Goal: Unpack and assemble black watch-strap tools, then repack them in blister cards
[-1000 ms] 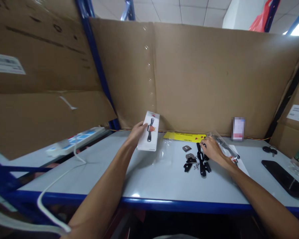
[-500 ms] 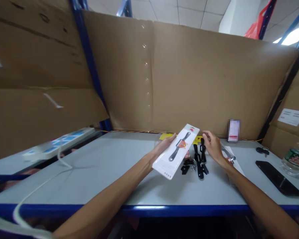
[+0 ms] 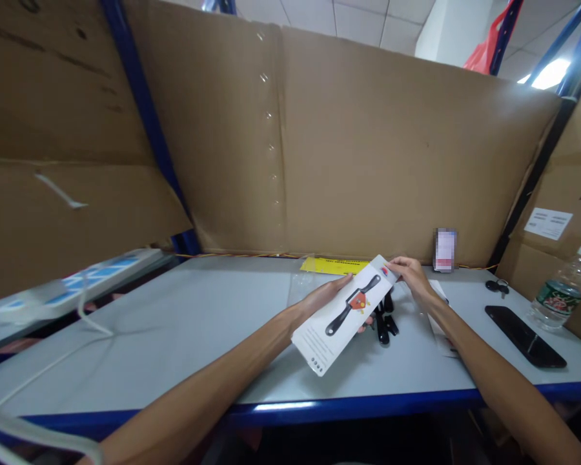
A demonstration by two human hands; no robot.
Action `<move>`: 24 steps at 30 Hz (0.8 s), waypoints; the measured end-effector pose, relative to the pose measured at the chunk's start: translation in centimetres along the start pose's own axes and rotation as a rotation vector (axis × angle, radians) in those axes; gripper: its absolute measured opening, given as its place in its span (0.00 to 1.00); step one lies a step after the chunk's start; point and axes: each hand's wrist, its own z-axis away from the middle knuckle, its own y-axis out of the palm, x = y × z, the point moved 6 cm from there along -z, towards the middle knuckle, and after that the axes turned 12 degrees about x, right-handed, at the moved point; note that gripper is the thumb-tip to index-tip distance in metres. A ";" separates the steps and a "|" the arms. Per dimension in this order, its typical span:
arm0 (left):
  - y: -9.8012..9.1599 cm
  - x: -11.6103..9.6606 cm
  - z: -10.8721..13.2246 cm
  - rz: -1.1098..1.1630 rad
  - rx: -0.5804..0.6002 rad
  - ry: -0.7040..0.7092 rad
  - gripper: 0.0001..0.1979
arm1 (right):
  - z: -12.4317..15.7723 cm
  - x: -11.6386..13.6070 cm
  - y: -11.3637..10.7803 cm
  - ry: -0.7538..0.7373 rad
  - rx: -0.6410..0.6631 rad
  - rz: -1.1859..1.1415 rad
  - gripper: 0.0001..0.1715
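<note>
A flat white packaging box (image 3: 341,323), printed with a black-handled tool and an orange-red shape, is tilted above the table. My left hand (image 3: 332,294) is closed around its middle, thumb on the near face and fingertips showing at its right edge. At the box's top end, my right hand (image 3: 410,274) pinches the hanging tab. Behind and below the box lie several black plastic parts (image 3: 382,328), partly hidden by it. A yellow printed strip in a clear bag (image 3: 336,265) rests farther back.
A white sheet (image 3: 438,332) lies beneath my right forearm. To the right are a black phone (image 3: 525,336), keys (image 3: 497,286) and a water bottle (image 3: 559,290). A lit phone (image 3: 445,250) leans at the back. On the left is a power strip (image 3: 77,284); cardboard walls (image 3: 368,148) surround the table.
My right hand has moved from above the black parts onto the box's top end and now pinches it. The box has come slightly nearer and covers more of the parts. My view has shifted right.
</note>
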 end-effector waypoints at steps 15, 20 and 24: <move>-0.4 0.1 -0.2 0.014 0.017 0.012 0.31 | -0.6 -0.5 -0.2 0.027 0.101 0.063 0.18; -1.2 0.4 -0.7 0.001 0.007 -0.009 0.35 | -0.8 -0.8 -0.4 0.044 0.082 0.012 0.16; -1.3 0.5 -1.0 0.030 0.034 0.011 0.35 | -1.2 -1.2 -0.4 0.046 0.070 0.010 0.13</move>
